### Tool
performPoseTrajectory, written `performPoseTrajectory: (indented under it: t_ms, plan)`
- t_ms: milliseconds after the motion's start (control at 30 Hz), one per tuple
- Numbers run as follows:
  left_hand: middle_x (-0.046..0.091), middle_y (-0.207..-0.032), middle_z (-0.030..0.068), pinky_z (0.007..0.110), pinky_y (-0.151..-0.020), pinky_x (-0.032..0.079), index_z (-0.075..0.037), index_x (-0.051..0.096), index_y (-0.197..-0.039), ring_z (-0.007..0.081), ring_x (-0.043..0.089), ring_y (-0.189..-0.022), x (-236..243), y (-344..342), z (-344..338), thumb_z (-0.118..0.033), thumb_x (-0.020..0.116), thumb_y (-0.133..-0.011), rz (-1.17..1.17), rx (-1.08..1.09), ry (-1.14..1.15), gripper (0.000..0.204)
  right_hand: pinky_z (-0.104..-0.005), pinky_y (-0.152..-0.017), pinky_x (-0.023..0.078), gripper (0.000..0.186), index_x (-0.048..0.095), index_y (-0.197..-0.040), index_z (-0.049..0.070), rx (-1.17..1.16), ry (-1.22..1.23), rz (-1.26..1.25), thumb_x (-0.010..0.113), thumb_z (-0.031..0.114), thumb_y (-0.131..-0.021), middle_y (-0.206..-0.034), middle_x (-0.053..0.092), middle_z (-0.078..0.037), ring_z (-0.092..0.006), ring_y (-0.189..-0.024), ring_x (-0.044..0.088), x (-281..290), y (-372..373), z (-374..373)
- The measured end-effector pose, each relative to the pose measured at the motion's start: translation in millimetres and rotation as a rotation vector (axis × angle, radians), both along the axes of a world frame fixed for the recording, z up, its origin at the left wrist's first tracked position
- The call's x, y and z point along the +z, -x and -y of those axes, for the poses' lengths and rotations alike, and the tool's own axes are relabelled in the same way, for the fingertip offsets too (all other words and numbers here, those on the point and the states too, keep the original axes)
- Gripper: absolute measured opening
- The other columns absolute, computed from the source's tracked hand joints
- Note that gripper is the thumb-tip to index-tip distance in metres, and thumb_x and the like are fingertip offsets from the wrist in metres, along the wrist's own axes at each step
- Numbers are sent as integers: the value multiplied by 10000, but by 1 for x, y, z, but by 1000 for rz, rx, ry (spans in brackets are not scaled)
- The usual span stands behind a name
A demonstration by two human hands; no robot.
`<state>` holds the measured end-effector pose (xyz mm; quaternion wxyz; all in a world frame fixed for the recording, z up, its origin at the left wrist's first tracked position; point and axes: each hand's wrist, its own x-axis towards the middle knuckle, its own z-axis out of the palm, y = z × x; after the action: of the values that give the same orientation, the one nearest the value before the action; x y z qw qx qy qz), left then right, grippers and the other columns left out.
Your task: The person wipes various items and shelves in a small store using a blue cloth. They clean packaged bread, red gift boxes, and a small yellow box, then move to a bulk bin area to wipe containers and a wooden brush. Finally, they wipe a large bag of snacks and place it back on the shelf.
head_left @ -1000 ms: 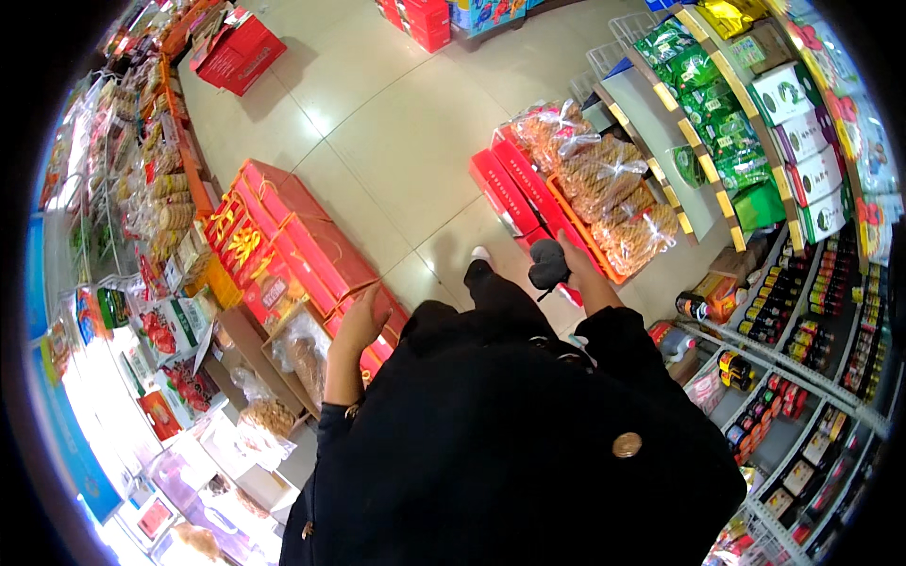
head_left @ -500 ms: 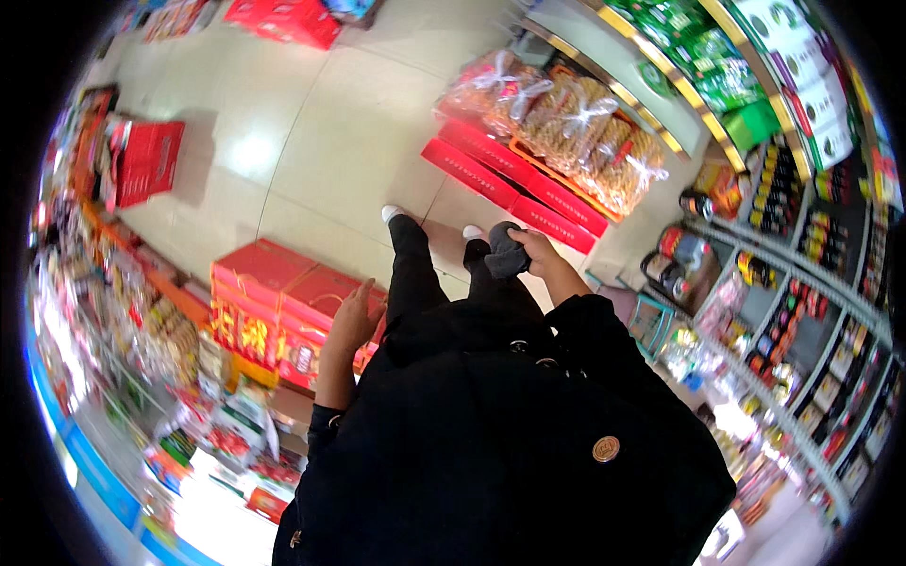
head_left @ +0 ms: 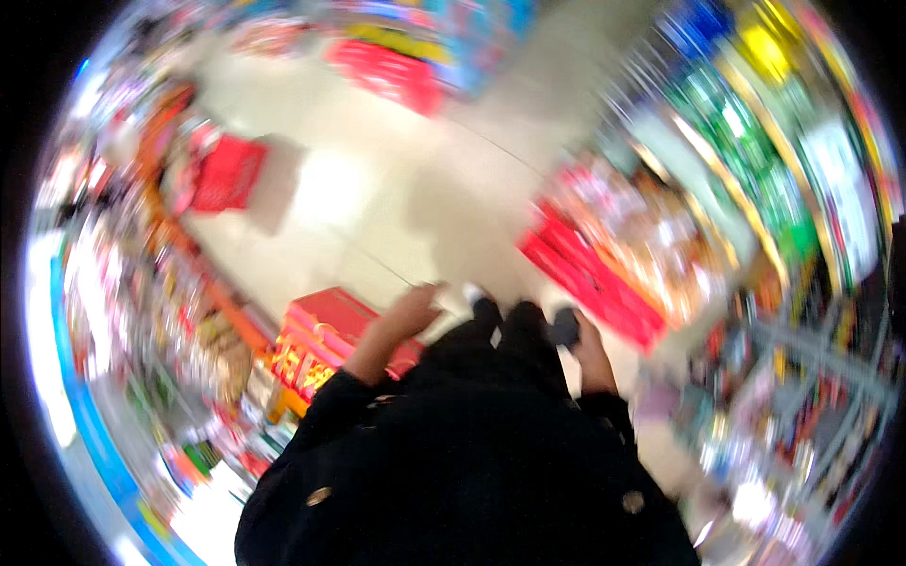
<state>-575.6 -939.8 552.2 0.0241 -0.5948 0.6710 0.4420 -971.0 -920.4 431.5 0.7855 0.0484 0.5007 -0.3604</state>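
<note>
My left hand (head_left: 412, 310) reaches forward over the floor beside red gift boxes (head_left: 335, 321), blurred, with its fingers loosely apart and nothing visible in them. My right hand (head_left: 589, 344) grips a dark grey soft bundle (head_left: 563, 326), perhaps cloth, just short of a row of red cartons (head_left: 590, 274). Bagged golden-brown goods (head_left: 675, 269) lie beside those cartons. My dark sleeves and coat fill the lower middle, with my legs and feet just beyond.
Pale tiled floor (head_left: 359, 189) runs ahead between low displays. A red box (head_left: 226, 174) sits at the left, another red stack (head_left: 387, 71) at the far end. Packed shelves (head_left: 755, 132) line the right, more goods (head_left: 113, 321) the left. Everything is motion-blurred.
The view has swung and blurred; since half a second ago the displays appear lower in the picture. My left hand has moved forward and rightward. The grey bundle stays in my right hand.
</note>
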Motion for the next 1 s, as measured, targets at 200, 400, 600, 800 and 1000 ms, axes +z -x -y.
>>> performPoseTrajectory:
  t_ms: [200,400,600,800,1000]
  plan:
    - [517,-1252,202,410,-963,398,-4,408,-1309,346,487,-1162,63,-28,32,-294,560,-890,-235,251,-89,532,-458,-807,512,293,580,-1059,26,193,-47,-231,478,264,-922,-991,636,-126,-284,-896,625,5,-29,87]
    - [400,-1394,139,386,-1031,311,-92,291,-1421,249,417,-1223,8,-53,8,-451,330,-971,-1224,518,-438,577,-473,-797,520,300,571,-1070,35,632,165,-174,496,277,-910,-1004,634,-127,-299,-902,632,19,-106,243]
    - [543,-1186,84,529,-831,401,-117,480,-1298,276,523,-1105,-109,-156,-118,-398,543,-864,59,976,-555,521,-479,-783,526,283,565,-1047,8,819,257,-261,578,226,-868,-996,627,-137,-306,-879,636,30,-278,402]
    - [616,-843,117,323,-537,528,21,479,-1227,189,634,-741,-74,-207,-148,-135,508,-849,-587,2160,182,410,-443,-859,497,226,555,-1049,-3,1113,333,-141,513,76,-841,-998,620,-125,-268,-913,621,33,-494,446]
    - [597,-801,100,299,-583,529,12,485,-1216,183,609,-698,-90,-266,-110,-81,506,-842,-688,2381,170,387,-350,-793,500,282,565,-1100,-33,1540,517,137,536,62,-837,-966,636,-109,-204,-838,623,62,-700,341]
